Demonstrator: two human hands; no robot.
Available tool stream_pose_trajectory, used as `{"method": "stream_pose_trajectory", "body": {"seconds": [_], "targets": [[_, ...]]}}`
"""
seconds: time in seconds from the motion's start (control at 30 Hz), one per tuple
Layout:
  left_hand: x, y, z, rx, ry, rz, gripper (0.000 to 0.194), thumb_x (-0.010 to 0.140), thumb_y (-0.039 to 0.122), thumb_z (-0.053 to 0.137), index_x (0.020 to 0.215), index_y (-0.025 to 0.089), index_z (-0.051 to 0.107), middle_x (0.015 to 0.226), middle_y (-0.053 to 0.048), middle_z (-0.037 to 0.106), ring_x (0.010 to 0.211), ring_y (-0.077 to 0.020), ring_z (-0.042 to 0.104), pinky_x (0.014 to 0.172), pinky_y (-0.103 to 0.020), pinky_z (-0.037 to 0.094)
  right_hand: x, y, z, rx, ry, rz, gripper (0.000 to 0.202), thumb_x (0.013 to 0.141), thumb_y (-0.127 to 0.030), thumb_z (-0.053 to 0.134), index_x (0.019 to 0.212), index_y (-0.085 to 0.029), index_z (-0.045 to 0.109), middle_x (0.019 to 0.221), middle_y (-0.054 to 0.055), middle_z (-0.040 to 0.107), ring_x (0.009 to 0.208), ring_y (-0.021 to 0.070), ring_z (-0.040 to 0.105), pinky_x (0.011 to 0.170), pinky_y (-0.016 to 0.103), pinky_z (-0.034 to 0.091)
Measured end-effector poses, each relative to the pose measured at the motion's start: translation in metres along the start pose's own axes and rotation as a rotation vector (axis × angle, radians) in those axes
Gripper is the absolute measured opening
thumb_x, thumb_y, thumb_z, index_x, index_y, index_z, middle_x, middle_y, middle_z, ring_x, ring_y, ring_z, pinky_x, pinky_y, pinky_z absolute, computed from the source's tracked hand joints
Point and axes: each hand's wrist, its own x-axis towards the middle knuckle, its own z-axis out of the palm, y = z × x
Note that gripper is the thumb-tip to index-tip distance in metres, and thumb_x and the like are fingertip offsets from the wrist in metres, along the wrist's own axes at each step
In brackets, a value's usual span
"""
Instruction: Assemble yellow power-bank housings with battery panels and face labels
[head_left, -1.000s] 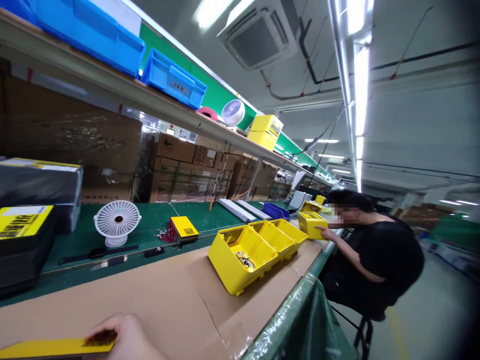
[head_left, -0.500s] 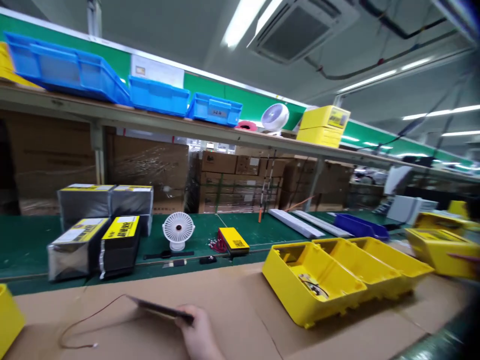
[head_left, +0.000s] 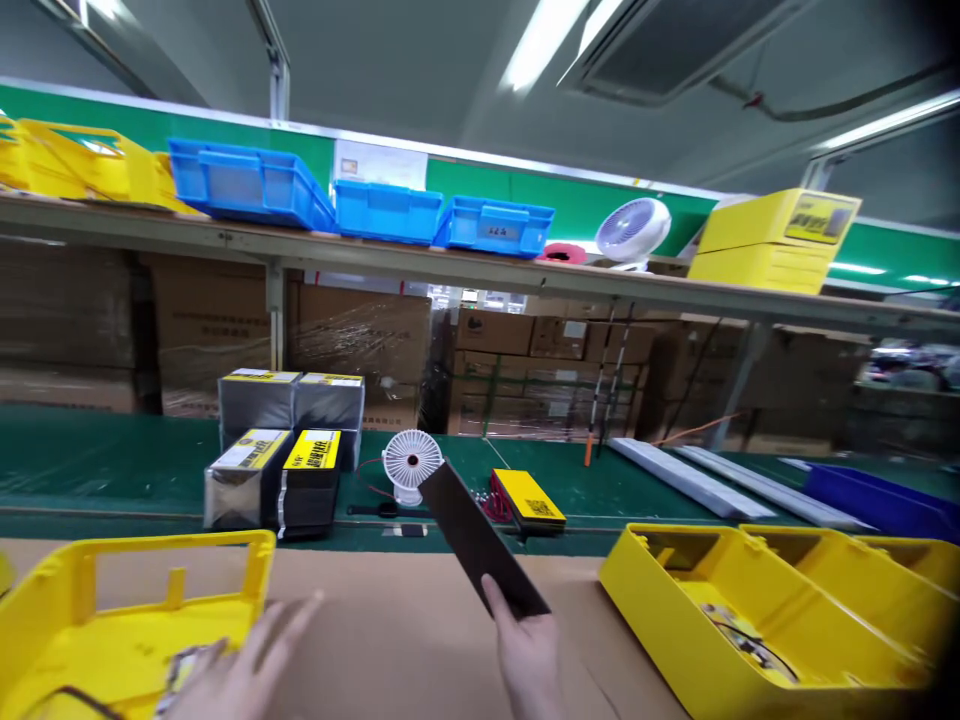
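My right hand (head_left: pixel 526 655) grips the lower end of a thin dark rectangular panel (head_left: pixel 484 540), thumb on its face. The panel is tilted above the brown work surface, its upper end in front of a small white fan (head_left: pixel 412 465). My left hand (head_left: pixel 244 665), slightly blurred, has its fingers stretched out over the right side of an open yellow housing (head_left: pixel 176 540). Inside that housing lie a dark wire and a small part, partly behind the hand. I cannot tell whether the left hand touches the housing.
More open yellow housings (head_left: pixel 675 630) stand in a row at the right, with wiring inside one. Behind are boxed black units (head_left: pixel 311 490), a yellow-topped pack (head_left: pixel 530 498) with red wires, pale bars (head_left: pixel 690 477) and a blue bin (head_left: pixel 885 500). An overhead shelf (head_left: pixel 480 268) carries blue bins.
My view has turned left, bringing the left yellow housing and my left hand into sight. The panel in my right hand has gone from nearly flat to raised, its face toward me.
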Motion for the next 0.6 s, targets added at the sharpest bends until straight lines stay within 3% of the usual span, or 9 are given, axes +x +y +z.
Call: {"method": "stream_pose_trajectory", "body": {"seconds": [0.03,0.07,0.1,0.17,0.27,0.37,0.47,0.6], "targets": [[-0.002,0.013,-0.01,-0.08,-0.124,0.073,0.069,0.077,0.041,0.048,0.14,0.038,0.023,0.148,0.001,0.027,0.128,-0.0342,0.038,0.102,-0.054,0.034,0.002,-0.008,-0.002,-0.003,0.03,-0.014,0.054,0.061,-0.049,0.078,0.094,-0.007,0.069,0.1,0.016,0.068,0.104,0.035,0.058,0.096,0.044,0.045],[-0.004,0.023,-0.02,-0.156,-0.178,0.154,0.069,0.079,0.046,0.047,0.141,0.04,0.018,0.149,0.003,0.024,0.133,-0.0302,0.031,0.106,-0.05,0.031,0.003,-0.015,-0.004,-0.003,0.052,-0.035,0.055,0.061,-0.048,0.078,0.097,-0.008,0.069,0.103,0.015,0.067,0.106,0.0342,0.058,0.096,0.043,0.045],[-0.003,0.028,-0.028,-0.186,-0.148,0.184,0.069,0.079,0.049,0.047,0.141,0.041,0.017,0.15,0.005,0.022,0.136,-0.0282,0.025,0.108,-0.049,0.027,0.005,-0.023,-0.006,0.005,0.07,-0.064,0.055,0.062,-0.046,0.078,0.101,-0.008,0.067,0.106,0.014,0.066,0.107,0.0331,0.057,0.097,0.042,0.045],[0.003,0.025,-0.04,-0.149,0.021,0.117,0.07,0.078,0.051,0.049,0.141,0.038,0.022,0.151,0.003,0.02,0.139,-0.0286,0.015,0.111,-0.052,0.018,0.008,-0.037,-0.01,0.042,0.07,-0.139,0.058,0.065,-0.043,0.077,0.111,-0.011,0.063,0.113,0.012,0.063,0.111,0.0306,0.055,0.098,0.04,0.044],[0.027,-0.003,-0.038,-0.099,0.237,-0.1,0.079,0.069,0.044,0.06,0.139,0.02,0.035,0.149,-0.011,0.026,0.139,-0.0345,0.006,0.11,-0.058,0.007,0.011,-0.055,-0.016,0.075,-0.011,-0.227,0.061,0.07,-0.042,0.074,0.122,-0.015,0.057,0.12,0.011,0.059,0.114,0.0284,0.053,0.101,0.041,0.04],[0.052,-0.023,-0.028,-0.635,0.145,-0.12,0.076,0.07,0.044,0.06,0.137,0.017,0.035,0.144,-0.014,0.036,0.132,-0.0314,0.031,0.108,-0.049,0.025,0.015,-0.07,-0.021,0.019,-0.142,-0.234,0.06,0.07,-0.045,0.074,0.121,-0.016,0.059,0.119,0.012,0.06,0.114,0.0295,0.053,0.099,0.044,0.041],[0.07,-0.023,-0.021,-1.149,0.066,-0.108,0.066,0.07,0.044,0.061,0.127,0.018,0.042,0.123,-0.013,0.057,0.105,-0.0273,0.059,0.091,-0.041,0.046,0.018,-0.086,-0.02,-0.087,-0.321,-0.142,0.055,0.064,-0.046,0.077,0.107,-0.013,0.067,0.107,0.015,0.065,0.104,0.0328,0.058,0.089,0.046,0.048],[0.081,-0.008,-0.014,-1.19,0.169,-0.05,0.055,0.063,0.042,0.067,0.109,0.015,0.056,0.114,-0.011,0.062,0.102,-0.0247,0.058,0.09,-0.035,0.044,0.016,-0.102,-0.001,-0.215,-0.574,-0.143,0.043,0.066,-0.044,0.076,0.097,-0.014,0.07,0.097,0.013,0.069,0.09,0.0315,0.063,0.08,0.043,0.052]]}}
